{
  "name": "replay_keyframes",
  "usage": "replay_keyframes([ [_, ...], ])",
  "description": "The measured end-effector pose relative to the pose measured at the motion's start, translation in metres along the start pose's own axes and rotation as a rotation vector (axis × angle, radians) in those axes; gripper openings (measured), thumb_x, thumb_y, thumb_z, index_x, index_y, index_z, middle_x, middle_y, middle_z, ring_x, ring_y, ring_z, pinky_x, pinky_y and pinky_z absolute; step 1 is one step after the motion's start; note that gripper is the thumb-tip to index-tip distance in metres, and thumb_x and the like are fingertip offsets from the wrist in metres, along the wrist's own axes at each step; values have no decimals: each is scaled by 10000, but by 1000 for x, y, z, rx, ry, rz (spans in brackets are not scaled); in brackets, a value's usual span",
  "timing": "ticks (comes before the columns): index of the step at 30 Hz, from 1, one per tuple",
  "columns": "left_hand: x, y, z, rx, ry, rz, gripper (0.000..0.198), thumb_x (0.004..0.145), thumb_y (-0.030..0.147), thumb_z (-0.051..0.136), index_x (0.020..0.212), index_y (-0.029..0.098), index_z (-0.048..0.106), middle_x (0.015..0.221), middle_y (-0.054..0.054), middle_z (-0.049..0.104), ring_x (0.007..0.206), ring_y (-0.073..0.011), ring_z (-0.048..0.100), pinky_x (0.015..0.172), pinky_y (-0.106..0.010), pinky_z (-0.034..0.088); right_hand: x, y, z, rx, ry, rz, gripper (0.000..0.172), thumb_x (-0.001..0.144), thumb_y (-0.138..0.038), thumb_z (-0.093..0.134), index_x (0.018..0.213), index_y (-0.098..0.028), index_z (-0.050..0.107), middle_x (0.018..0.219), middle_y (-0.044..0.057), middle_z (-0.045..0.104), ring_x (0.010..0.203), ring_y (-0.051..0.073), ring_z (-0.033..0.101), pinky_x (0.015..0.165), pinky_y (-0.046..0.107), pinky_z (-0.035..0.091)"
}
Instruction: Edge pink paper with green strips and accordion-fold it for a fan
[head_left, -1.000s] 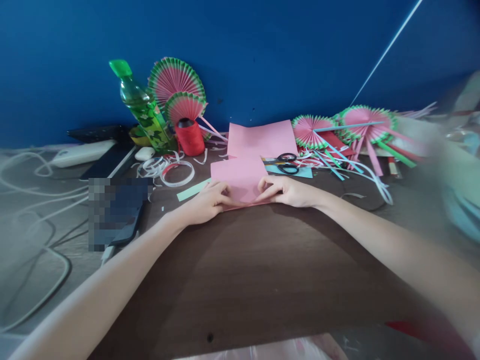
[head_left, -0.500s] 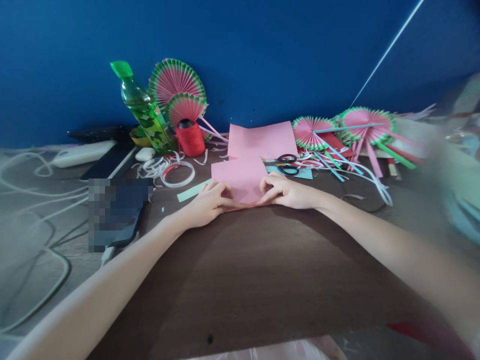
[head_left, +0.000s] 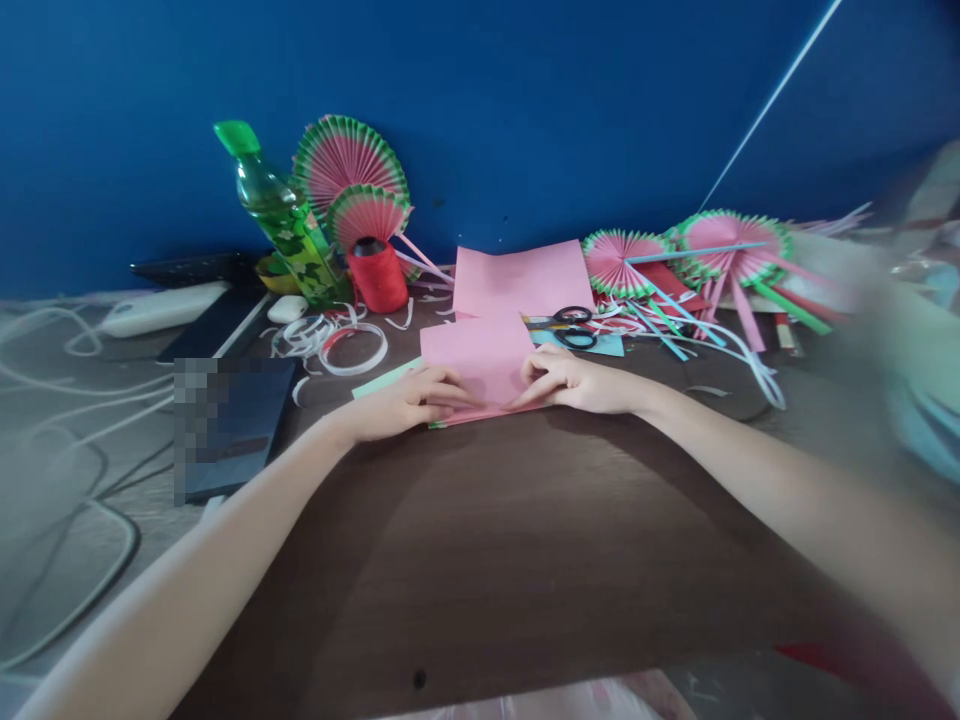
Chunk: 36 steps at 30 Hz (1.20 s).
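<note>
A pink paper sheet (head_left: 480, 352) lies on the dark wooden table (head_left: 525, 540), its near edge folded into narrow pleats with a green strip showing. My left hand (head_left: 405, 402) pinches the pleated edge at its left end, fingers closed on it. My right hand (head_left: 577, 383) pinches the same edge at its right end. A second pink sheet (head_left: 521, 278) lies flat just behind.
Black scissors (head_left: 566, 327) lie right of the sheet. Pleated pink-and-green paper fans (head_left: 349, 160) lean on the blue wall, more fans (head_left: 731, 245) and paper strips at right. A green bottle (head_left: 281, 215), red thread spool (head_left: 376, 275), tape rings (head_left: 352, 347), a dark device (head_left: 240, 420) and white cables (head_left: 67, 400) sit left.
My left hand has slid a little left and flattened along the fold, showing more of the pleated near edge. My right hand has barely moved.
</note>
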<state>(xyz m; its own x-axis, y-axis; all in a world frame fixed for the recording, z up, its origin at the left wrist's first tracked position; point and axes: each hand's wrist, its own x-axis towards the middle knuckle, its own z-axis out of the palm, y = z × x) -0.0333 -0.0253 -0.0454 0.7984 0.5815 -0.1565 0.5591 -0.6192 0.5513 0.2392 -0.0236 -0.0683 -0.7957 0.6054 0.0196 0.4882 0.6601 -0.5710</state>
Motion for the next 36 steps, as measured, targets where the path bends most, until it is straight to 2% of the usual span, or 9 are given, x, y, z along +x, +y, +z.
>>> replay_keyframes([
  [11, 0, -2, -1, -8, 7, 52, 344, 828, 221, 519, 1158, 289, 591, 1215, -19, 532, 1127, -183, 435, 1015, -341, 289, -1, -2, -5, 49, -24, -32, 423, 786, -68, 466, 1070, -316, 659, 892, 39, 492, 900, 170, 408, 904, 359, 326],
  [19, 0, -3, 1, -1, 32, 83, 314, 832, 235, 518, 1131, 271, 605, 1203, -34, 541, 1120, -197, 456, 1002, -353, 305, -3, -1, -2, -1, 19, -45, 402, 798, -85, 477, 1052, -332, 666, 879, 40, 488, 896, 176, 405, 885, 362, 334],
  [22, 0, -3, 1, 1, 54, 83, 263, 816, 230, 531, 1065, 237, 613, 1170, -37, 558, 1098, -196, 471, 987, -351, 320, -3, -1, -2, 1, 22, -46, 415, 788, -74, 474, 1052, -330, 666, 879, 40, 481, 898, 177, 405, 880, 362, 339],
  [28, -1, -3, 3, -22, 101, 48, 38, 771, 201, 567, 796, 174, 575, 1109, -40, 564, 1059, -187, 484, 934, -339, 365, -4, -2, -1, 2, 33, -30, 407, 787, -74, 476, 1044, -321, 671, 886, 40, 474, 895, 174, 404, 881, 360, 340],
  [36, -3, -1, 2, 6, 88, 14, 128, 820, 250, 500, 762, 169, 580, 1164, -58, 513, 1094, -186, 456, 974, -343, 332, -3, 0, 0, 28, 47, -22, 392, 785, -73, 491, 1037, -308, 677, 894, 41, 482, 901, 172, 410, 883, 351, 335],
])
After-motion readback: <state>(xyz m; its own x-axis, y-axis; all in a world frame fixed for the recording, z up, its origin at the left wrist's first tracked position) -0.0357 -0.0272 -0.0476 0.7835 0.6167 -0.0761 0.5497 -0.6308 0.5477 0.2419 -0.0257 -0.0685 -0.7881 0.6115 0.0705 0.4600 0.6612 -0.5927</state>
